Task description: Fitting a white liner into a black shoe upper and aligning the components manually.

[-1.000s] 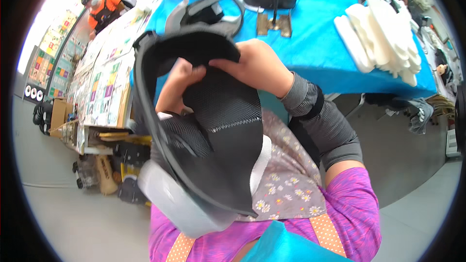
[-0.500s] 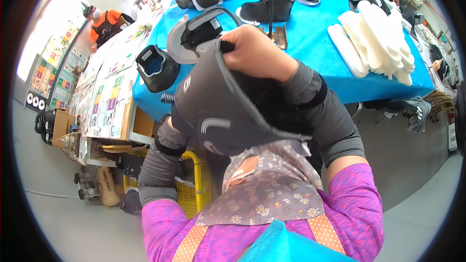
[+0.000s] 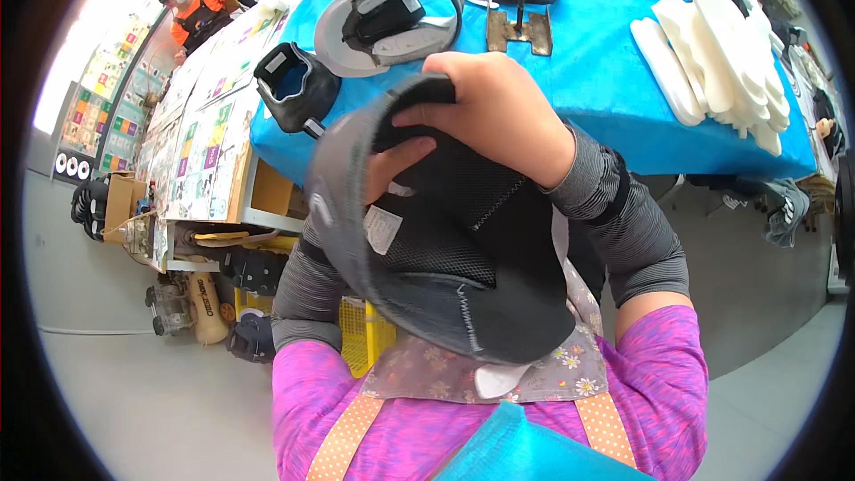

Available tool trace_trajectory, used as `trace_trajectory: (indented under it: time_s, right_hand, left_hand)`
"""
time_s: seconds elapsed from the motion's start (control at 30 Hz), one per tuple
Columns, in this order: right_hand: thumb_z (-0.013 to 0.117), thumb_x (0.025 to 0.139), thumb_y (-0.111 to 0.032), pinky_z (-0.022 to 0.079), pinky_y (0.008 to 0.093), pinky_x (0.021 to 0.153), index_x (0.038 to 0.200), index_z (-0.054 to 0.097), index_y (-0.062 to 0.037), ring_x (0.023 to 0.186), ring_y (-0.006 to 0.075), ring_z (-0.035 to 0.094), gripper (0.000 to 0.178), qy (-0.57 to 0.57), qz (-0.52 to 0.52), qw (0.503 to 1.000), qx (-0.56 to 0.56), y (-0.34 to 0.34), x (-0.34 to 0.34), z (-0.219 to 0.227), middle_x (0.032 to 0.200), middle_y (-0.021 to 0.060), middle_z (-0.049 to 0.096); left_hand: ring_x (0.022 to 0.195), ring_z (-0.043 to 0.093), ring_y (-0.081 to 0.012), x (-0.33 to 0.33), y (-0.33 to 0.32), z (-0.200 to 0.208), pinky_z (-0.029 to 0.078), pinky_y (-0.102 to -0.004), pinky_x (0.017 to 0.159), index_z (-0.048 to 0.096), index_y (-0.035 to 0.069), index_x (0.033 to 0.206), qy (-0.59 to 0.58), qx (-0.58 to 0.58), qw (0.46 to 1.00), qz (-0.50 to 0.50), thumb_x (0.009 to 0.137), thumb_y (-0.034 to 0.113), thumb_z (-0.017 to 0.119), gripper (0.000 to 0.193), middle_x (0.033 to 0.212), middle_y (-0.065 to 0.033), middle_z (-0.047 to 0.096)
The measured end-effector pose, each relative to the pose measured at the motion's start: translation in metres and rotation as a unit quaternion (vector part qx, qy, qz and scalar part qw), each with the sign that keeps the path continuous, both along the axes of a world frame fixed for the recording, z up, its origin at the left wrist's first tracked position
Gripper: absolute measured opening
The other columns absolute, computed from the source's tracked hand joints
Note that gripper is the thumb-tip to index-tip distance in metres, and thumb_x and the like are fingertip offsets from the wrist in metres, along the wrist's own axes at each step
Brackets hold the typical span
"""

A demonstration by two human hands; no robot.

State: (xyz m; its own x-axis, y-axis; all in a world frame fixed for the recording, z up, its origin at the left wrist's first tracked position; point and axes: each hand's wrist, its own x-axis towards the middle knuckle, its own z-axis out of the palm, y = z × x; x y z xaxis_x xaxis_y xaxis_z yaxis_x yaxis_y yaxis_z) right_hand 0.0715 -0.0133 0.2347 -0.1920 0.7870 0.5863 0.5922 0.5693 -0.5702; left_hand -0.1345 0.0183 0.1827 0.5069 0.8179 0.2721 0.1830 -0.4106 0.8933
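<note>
R hand [image 3: 503, 120] fingers pinch top rim of black upper [image 3: 525, 272], thumb inside. L hand [image 3: 386, 172] shows in its opening, 1 digit toward 2 o'clock; rest hidden, can't tell its grip. Upper's held up in front of chest, mesh lining facing cam. From it: black bootie [image 3: 312, 93] btwn 10 & 11 o'clock, metal stand [image 3: 519, 33] approx 1, white insoles [image 3: 717, 58] at 2, all on blue tbl [image 3: 597, 80]; yellow basket [image 3: 367, 338] at 7.
</note>
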Motion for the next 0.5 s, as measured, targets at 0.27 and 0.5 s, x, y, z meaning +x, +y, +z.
trace_trajectory:
  time_s: [0.27, 0.5]
  right_hand:
    - [0.081, 0.076, -0.036, 0.052, 0.037, 0.061, 0.082, 0.069, 0.0028, 0.067, 0.0334, 0.066, 0.041, 0.162, 0.121, 0.976, -0.075, 0.024, 0.001, -0.015, 0.072, 0.0184, 0.066]
    - [0.08, 0.074, -0.043, 0.052, 0.0405, 0.066, 0.084, 0.065, -0.0006, 0.078, 0.0367, 0.067, 0.046, 0.078, -0.031, 0.994, -0.072, 0.008, 0.002, -0.055, 0.079, 0.0189, 0.067]
  left_hand:
    - [0.103, 0.062, -0.0186, -0.002, -0.003, -0.023, 0.052, -0.0318, 0.088, 0.056, -0.003, 0.124, -0.101, -0.145, 0.984, -0.03, 0.081, 0.0, 0.069, 0.045, 0.113, -0.0087, 0.065]
    - [0.102, 0.065, -0.0222, -0.015, -0.014, -0.029, 0.053, -0.0338, 0.089, 0.057, 0.0, 0.127, -0.055, -0.017, 0.998, -0.009, 0.091, 0.012, 0.069, 0.039, 0.116, -0.011, 0.065]
